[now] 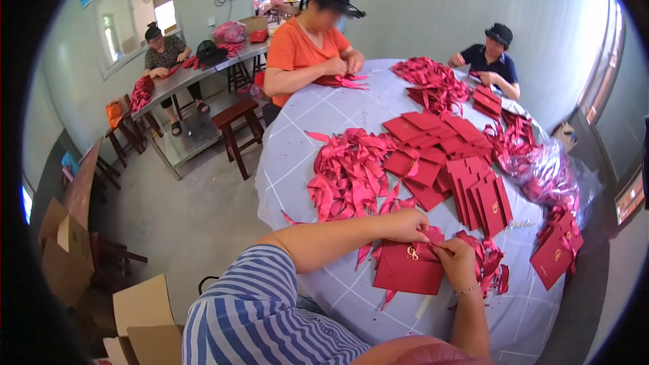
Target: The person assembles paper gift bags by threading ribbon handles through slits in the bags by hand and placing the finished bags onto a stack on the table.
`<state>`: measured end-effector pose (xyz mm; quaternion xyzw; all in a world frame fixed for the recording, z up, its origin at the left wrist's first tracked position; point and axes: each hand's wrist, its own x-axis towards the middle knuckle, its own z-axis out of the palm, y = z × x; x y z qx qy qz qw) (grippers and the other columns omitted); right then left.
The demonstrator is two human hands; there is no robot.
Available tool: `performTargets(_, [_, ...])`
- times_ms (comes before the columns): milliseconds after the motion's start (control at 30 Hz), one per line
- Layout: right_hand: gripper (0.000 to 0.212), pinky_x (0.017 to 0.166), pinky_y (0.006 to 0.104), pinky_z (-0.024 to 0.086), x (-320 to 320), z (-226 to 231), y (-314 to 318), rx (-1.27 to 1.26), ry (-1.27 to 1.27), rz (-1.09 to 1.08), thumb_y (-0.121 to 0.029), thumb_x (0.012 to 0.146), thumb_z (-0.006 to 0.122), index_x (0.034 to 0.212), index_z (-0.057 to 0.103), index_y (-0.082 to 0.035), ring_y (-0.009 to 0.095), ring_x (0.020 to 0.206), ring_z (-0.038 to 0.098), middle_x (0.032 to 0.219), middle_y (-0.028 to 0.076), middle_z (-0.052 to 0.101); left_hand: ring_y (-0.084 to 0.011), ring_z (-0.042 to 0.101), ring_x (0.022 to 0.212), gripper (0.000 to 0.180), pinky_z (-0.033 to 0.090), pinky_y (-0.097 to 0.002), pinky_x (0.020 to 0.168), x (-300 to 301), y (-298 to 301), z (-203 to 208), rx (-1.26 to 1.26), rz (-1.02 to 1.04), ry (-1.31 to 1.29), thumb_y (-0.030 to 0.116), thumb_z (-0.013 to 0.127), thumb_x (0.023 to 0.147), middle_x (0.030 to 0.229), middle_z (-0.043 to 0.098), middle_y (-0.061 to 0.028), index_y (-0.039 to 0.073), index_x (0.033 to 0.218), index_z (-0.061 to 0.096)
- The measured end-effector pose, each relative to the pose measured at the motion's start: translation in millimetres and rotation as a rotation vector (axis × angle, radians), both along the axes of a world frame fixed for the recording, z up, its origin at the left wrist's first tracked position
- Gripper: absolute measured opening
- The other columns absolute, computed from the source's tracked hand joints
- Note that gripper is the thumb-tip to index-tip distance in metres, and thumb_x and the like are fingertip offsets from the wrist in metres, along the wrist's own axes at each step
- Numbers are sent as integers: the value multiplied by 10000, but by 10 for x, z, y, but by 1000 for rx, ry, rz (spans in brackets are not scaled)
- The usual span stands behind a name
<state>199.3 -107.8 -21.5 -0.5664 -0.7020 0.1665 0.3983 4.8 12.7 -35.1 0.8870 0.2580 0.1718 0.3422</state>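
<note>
A flat red paper envelope (410, 274) with a gold mark lies on the table edge in front of me. My left hand (407, 225) is closed in a pinch at its top edge, the forearm reaching across from the left. At its upper right corner, my right hand (457, 259), with a bracelet at the wrist, also pinches closed. Any ribbon between the fingertips is too small to make out. Loose pink-red ribbons (353, 169) are heaped beyond my left hand. More ribbons (492, 267) lie beside my right hand. Stacked red envelopes (476, 192) fan out just beyond both hands.
The round table (291, 162) has a pale checked cover. Across it, a person in orange (304, 61) and another in dark clothes (497, 61) handle similar pieces. A clear plastic bag (564, 169) sits right. A stool (236, 122) and cardboard boxes (145, 311) stand left.
</note>
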Motion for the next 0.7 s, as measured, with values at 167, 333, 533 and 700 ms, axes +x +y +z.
performTargets(167, [76,661,377,518,-36,-41,60,29,-22,-8,-44,769,736,836,709,-19,307,737,644,792,149,657,-294,654,745,289,492,-406,655,17,-83,49,21,78,16,309,718,827,783,656,-153,37,909,666])
performTargets(333, [75,628,357,480,-137,42,14,51,-77,16,-14,779,713,849,684,-11,289,705,606,761,141,611,-302,649,714,257,486,-415,638,-35,-214,128,52,90,-3,293,694,839,745,650,-140,48,914,668])
performTargets(533, [30,641,444,468,-220,123,-134,81,-178,-72,-27,811,644,801,618,-19,360,725,579,743,166,575,-318,661,746,242,498,-426,651,-33,-345,129,29,88,-14,272,682,842,778,665,-151,46,927,668])
performTargets(700, [64,656,462,445,-173,110,-77,136,-179,-103,-50,848,613,805,583,-14,381,744,564,762,199,559,-349,667,771,196,509,-442,680,-5,-309,130,-89,74,-162,206,631,852,827,669,-208,26,919,668])
